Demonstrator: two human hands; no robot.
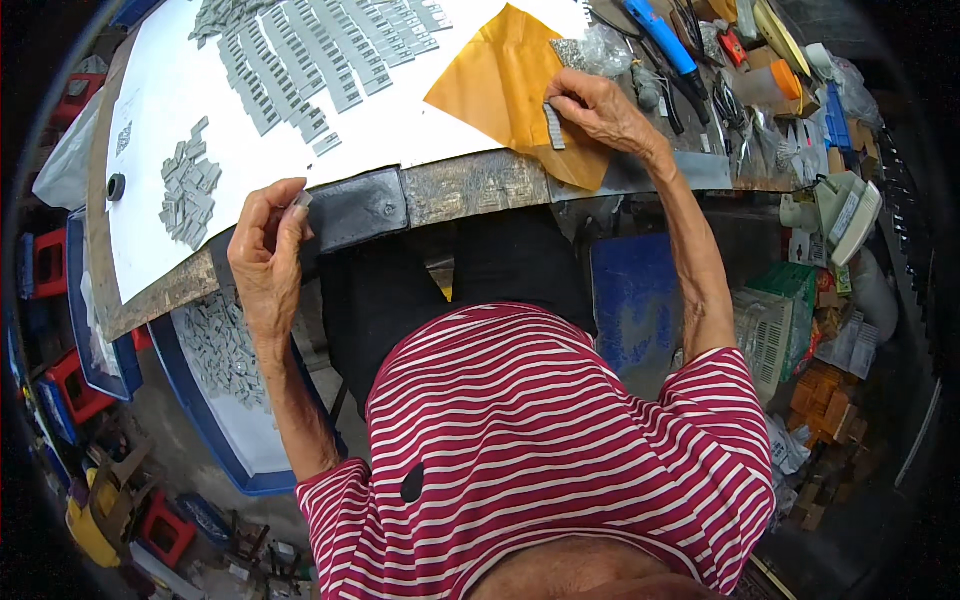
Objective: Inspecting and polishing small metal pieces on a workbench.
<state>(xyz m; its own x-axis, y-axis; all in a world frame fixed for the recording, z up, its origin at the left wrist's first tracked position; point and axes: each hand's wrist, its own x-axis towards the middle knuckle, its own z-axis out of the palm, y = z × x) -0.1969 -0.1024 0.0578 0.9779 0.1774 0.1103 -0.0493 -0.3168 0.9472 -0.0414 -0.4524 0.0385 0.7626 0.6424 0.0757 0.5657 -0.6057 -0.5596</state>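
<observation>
At the table's front edge, my left hand [268, 250] is closed, pinching a small light-grey piece [302, 201] between thumb and fingers. My right hand [608, 115] pinches the upper end of a short grey ridged strip [554, 127] above an amber sheet [505, 75]. That sheet lies partly over the table edge. Rows of flat grey pieces with dark slots [295, 65] cover the far part of the white sheet [390, 130]. Nearer my left hand, a loose heap of small grey pieces [190, 190] lies on the same sheet.
A black ring [116, 187] sits at the left. Below the table's left side, a blue tray [200, 395] holds many grey pieces. A blue-handled tool [660, 35], plastic bags [605, 50] and an orange-rimmed container [775, 82] crowd the right end. Red stools [85, 385] stand left.
</observation>
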